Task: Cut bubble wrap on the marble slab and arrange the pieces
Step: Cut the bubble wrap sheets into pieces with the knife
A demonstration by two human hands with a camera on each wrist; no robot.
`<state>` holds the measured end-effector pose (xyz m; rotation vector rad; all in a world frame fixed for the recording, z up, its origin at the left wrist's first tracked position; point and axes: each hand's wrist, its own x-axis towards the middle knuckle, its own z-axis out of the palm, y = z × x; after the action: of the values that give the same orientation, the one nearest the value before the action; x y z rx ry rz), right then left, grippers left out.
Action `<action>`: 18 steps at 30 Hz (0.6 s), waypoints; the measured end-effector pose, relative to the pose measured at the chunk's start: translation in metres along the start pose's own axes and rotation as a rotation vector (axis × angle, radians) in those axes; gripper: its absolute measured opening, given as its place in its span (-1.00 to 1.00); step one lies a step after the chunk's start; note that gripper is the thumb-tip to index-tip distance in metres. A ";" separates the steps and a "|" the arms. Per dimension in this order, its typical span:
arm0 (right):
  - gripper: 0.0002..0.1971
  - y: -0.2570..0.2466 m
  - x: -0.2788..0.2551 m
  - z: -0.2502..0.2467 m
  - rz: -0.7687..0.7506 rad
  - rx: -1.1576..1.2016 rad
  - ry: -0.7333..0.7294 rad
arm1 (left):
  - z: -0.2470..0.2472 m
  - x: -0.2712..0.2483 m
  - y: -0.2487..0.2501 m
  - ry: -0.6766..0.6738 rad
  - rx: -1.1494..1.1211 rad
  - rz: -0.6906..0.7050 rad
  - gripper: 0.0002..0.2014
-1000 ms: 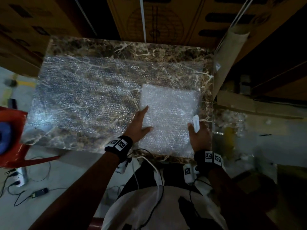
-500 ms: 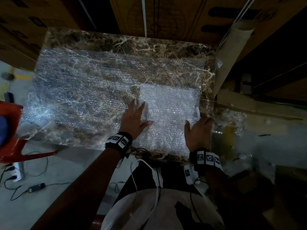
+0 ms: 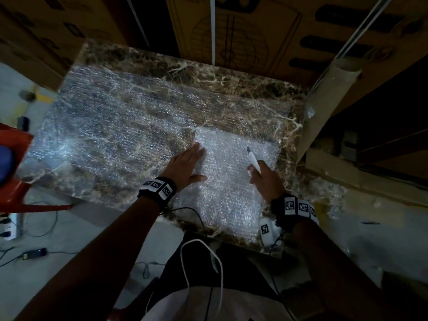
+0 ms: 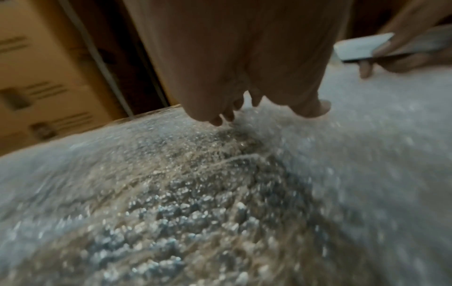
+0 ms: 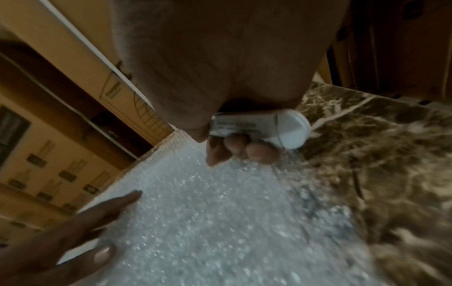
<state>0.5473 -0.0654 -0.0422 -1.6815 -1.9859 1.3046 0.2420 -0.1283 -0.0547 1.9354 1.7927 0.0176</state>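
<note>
1. A brown marble slab veined in white is seen from above in the head view, with a large clear sheet of bubble wrap spread across most of it.
2. A smaller, whiter stack of cut bubble wrap pieces is laid on the slab's near right part, on top of the large sheet.
3. The left hand is laid flat, fingers straight and spread, on the left edge of the stack; in the left wrist view the fingertips are seen pressed onto the wrap.
4. A white, slim cutter is gripped in the right hand, fingers curled round its body, and is held above the stack's right part.
5. A beige cardboard tube is seen leaning beside the slab's right edge, and an orange-red plastic chair at the left.
</note>
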 end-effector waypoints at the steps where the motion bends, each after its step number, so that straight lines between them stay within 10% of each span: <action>1: -0.74 -0.003 0.004 -0.005 0.014 0.014 0.009 | -0.003 0.000 0.001 0.043 -0.042 -0.010 -0.06; 7: -0.63 -0.026 0.045 -0.027 -0.173 0.059 -0.018 | -0.039 0.008 -0.006 0.406 -0.079 -0.128 -0.30; 14: -0.71 -0.078 0.118 -0.022 -0.308 -0.508 -0.245 | -0.059 0.036 -0.030 0.243 0.036 -0.083 -0.40; 18: -0.75 -0.100 0.132 -0.015 -0.306 -0.456 -0.285 | -0.061 0.052 -0.031 0.252 -0.019 0.007 -0.48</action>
<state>0.4486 0.0632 -0.0064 -1.3214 -2.7470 1.0850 0.1992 -0.0579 -0.0291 1.9984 1.9359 0.2926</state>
